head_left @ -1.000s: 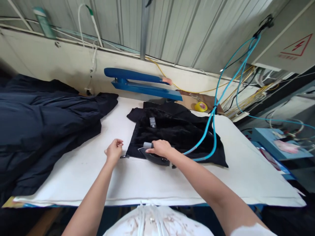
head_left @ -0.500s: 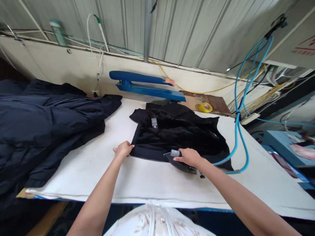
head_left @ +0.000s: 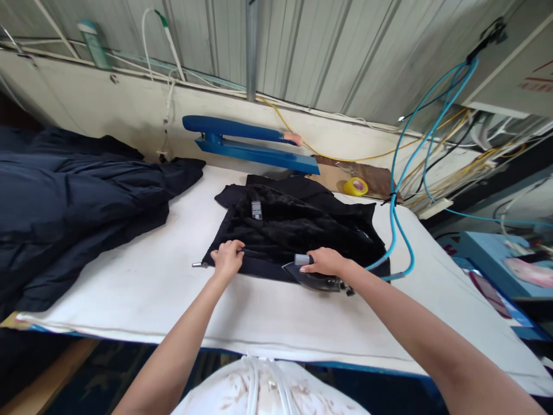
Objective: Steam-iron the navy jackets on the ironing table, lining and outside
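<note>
A black garment (head_left: 298,227) with a plush lining and a small grey label (head_left: 256,210) lies spread on the white-covered table (head_left: 164,276). My left hand (head_left: 228,257) is on its front edge near the left corner, fingers curled in on the cloth. A small metal zipper end (head_left: 199,265) sticks out at that corner. My right hand (head_left: 326,262) grips the handle of a steam iron (head_left: 317,281), which rests over the front edge of the garment. Two blue hoses (head_left: 395,216) run up from behind the iron.
Dark navy clothing (head_left: 78,207) is heaped at the left. Behind the garment are a blue sleeve board (head_left: 254,153) and yellow tape (head_left: 356,186) on a brown board (head_left: 380,183). A green bottle (head_left: 95,45) stands on the wall ledge. Light-blue equipment (head_left: 484,251) is at the right.
My left hand has let go of the corner and moved right, onto the front edge, closer to the iron. The zipper end now shows. The blue hoses have swung left.
</note>
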`<state>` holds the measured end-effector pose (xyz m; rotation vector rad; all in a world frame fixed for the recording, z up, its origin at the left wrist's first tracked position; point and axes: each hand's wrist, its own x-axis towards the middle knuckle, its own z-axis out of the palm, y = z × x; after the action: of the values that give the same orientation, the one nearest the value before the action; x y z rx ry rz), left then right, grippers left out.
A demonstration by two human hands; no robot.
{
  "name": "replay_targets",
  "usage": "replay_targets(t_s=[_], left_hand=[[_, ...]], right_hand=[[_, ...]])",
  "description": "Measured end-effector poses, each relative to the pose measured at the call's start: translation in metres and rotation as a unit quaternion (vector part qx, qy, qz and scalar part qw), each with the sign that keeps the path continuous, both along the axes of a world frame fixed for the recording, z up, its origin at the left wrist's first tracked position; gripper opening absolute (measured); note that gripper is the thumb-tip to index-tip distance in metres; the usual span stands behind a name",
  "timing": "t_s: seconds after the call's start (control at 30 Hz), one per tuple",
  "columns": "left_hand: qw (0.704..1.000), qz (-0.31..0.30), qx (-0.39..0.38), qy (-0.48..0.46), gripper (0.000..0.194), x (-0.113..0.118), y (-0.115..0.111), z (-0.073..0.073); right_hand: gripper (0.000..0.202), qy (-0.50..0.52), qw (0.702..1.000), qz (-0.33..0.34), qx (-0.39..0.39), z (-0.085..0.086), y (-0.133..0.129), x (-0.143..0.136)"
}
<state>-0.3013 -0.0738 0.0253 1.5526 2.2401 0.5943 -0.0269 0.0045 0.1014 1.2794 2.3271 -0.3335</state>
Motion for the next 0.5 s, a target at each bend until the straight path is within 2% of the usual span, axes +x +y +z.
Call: replay_targets(t_s=[0.13,0.23,0.3,0.4,0.5], left_hand=[[0.998,-0.056,-0.020,-0.001,0.015,0.042,-0.004,-0.004],[0.996,-0.087,-0.034,0.004,0.009,0.074,-0.006,-0.006],[0.996,-0.084,-0.039,0.007,0.006,0.094,-0.007,-0.007],[0.996,-0.080,-0.042,0.017,0.009,0.123,-0.011,-0.009],[0.993,-0.090,-0.044,0.057,0.022,0.147,-0.019,-0.012]], right_hand=[[0.059,-0.002,1.000,0.002,-0.018,0.003,0.014,0.068],[0.061,0.000,1.000,0.000,-0.020,-0.003,0.016,0.119],[0.062,0.003,1.000,-0.001,-0.027,-0.010,0.014,0.149],[0.063,0.011,0.999,0.009,-0.029,-0.019,0.009,0.182],[0.062,0.011,0.999,0.014,-0.031,-0.021,0.005,0.202]])
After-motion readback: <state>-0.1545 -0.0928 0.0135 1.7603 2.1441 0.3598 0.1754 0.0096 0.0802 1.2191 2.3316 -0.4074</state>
